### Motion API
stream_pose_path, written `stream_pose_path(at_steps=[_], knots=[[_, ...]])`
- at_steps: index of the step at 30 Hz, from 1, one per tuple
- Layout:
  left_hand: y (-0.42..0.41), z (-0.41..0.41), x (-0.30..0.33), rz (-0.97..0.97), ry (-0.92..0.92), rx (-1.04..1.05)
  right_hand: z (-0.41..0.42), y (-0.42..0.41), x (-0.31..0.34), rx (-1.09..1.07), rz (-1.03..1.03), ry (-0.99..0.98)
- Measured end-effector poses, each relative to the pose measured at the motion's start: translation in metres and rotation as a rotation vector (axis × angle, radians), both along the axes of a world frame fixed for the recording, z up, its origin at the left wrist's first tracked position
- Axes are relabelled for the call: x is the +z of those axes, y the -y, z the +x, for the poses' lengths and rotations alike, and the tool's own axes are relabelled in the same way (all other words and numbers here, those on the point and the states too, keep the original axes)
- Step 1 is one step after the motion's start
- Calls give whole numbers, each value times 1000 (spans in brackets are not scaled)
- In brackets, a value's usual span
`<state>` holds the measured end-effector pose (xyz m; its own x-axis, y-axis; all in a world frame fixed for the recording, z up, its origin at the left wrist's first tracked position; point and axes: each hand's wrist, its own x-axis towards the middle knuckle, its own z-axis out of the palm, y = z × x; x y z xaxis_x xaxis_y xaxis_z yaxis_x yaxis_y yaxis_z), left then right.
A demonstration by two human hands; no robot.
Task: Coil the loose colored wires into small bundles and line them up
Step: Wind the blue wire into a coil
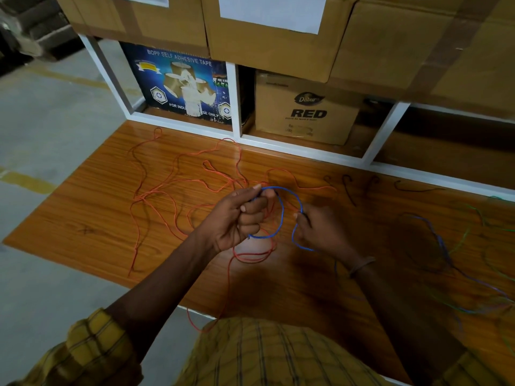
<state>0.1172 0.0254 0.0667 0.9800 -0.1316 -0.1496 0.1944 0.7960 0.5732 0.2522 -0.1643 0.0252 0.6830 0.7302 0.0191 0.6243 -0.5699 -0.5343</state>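
Blue wire (pixel 281 210): mid-coil above surface (pixel 97 218). Left hand (pixel 239 218) fist grip holds loops, red wire (pixel 250 256) seemingly included; right hand (pixel 317 229) pinches free run, feeding next turn. Green wire (pixel 473 215) loose at right, dim

**Readable print on 2 boxes**

On the blue carton (pixel 178 84) in the left shelf opening: "BOPP SELF ADHESIVE TAPE" along the top, "FOR INDU… SE ONLY" along the bottom, middle letters hidden. On the brown carton (pixel 306 110) beside it: "Dabur" in an oval, "RED" below. Smaller lines too blurred.
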Motion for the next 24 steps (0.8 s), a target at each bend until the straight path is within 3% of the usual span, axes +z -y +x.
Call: stream_pose_path(at_steps=[2, 5, 8, 9, 12, 14, 18, 22, 24], knots=[[-1, 8, -5, -151, 46, -17, -11, -2, -4, -31, -20, -123], [-2, 21, -12, -354, 101, -18, -29, -5, -5, -54, -15, -537], [-1, 30, -15, -345, 54, 109, -41, -2, -6, -66, -16, -709], [0, 34, -14, -331, 19, 175, -45, 0, -5, -57, 0, -643], [3, 42, -11, -302, -79, 389, -49, 12, -12, 152, 22, -140], [5, 48, -11, -268, -97, 444, -50, 18, -13, 301, -57, -10], [16, 53, -12, 53, -121, 436, -47, 28, -1, 406, -33, -82], [29, 50, -16, 574, -95, 473, -37, 37, 28, 322, 167, -699], [30, 46, -17, 734, -50, 459, -29, 42, 42, 379, 177, -845]])
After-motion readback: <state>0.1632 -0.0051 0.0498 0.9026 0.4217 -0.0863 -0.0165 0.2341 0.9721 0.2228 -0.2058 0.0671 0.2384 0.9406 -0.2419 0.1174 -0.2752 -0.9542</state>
